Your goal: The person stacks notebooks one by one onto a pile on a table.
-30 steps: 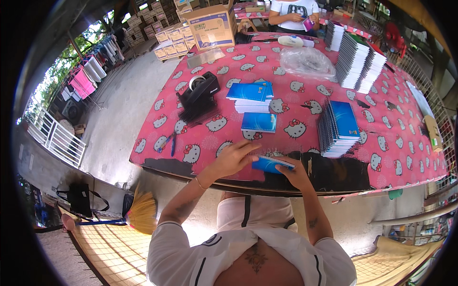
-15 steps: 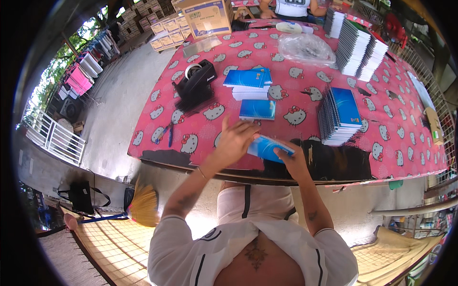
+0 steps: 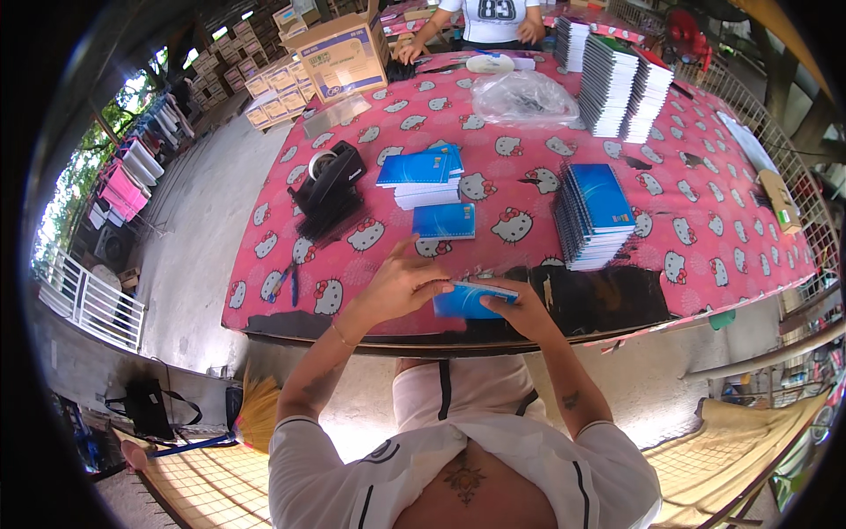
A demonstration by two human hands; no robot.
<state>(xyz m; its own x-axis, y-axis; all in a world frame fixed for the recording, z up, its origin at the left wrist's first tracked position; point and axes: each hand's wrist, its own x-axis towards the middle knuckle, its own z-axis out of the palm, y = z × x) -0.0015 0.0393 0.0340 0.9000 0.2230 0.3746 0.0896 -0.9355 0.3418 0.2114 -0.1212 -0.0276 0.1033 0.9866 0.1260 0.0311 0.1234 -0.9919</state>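
2 forearms point(image 3: 324, 367) angled inward, left hand point(image 3: 395, 284) bent-fingered, right hand point(image 3: 527, 312) gripping, thumb uppermost

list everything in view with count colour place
held notebook: 1, blue, front edge
stacked notebooks: several, blue, centre
spiral pile: 1, blue, table right
tall stacks: 3, white-edged, far right
tape dispenser: 1, black, table left
hand tool: 1, blue, near left
plastic bag: 1, clear, far side
table: 1, pink, centre
large carton: 1, brown, far left
small cartons: many, brown, behind
clothes: several, mixed, far left
broom: 1, yellow, lower left
co-worker: 1, white shirt, far side
left hand: 1, bare, notebook's left
right hand: 1, bare, notebook's right
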